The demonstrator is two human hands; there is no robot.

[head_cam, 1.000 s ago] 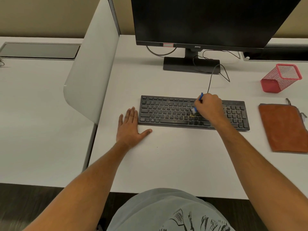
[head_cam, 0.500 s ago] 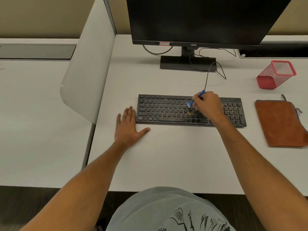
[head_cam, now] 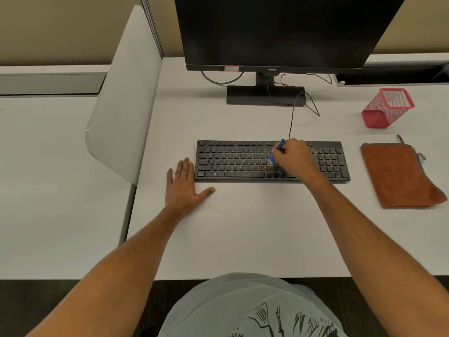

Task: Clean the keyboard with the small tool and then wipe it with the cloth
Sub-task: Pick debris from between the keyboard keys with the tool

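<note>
A black keyboard [head_cam: 233, 161] lies across the middle of the white desk [head_cam: 243, 234], with pale crumbs among its keys. My right hand [head_cam: 295, 158] hovers over its centre-right keys and grips a small blue brush [head_cam: 277, 152], bristle end down on the keys. My left hand [head_cam: 185, 188] rests flat on the desk just left of the keyboard, fingers straight, thumb spread. A folded orange cloth [head_cam: 398, 173] lies to the right of the keyboard.
A dark monitor [head_cam: 279, 30] on its stand [head_cam: 264, 94] is behind the keyboard, cables trailing to it. A red mesh pen holder [head_cam: 386, 108] lies tipped at the back right. A white divider panel [head_cam: 126, 93] borders the desk on the left.
My right hand moved the brush back and forth a little over the centre-right keys. My left hand stayed flat in place. The camera view shifted slightly.
</note>
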